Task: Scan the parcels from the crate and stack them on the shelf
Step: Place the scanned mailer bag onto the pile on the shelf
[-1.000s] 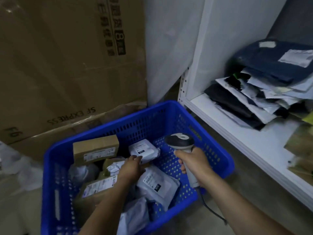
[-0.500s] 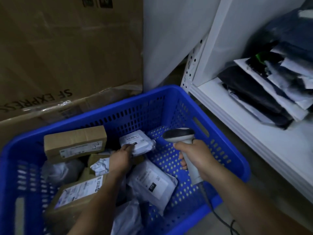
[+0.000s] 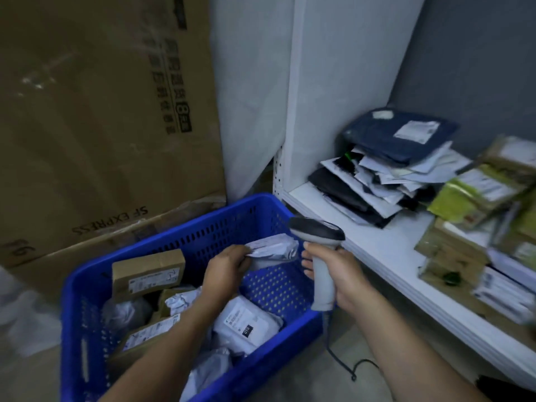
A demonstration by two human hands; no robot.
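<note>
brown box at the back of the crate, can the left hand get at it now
Probably not yet: the left hand is gripping a white parcel. The brown box itself lies uncovered, nothing on top.

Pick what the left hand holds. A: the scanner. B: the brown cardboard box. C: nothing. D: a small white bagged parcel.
D: the left hand pinches the small white parcel by its edge above the blue crate, while the right hand grips the scanner.
</note>
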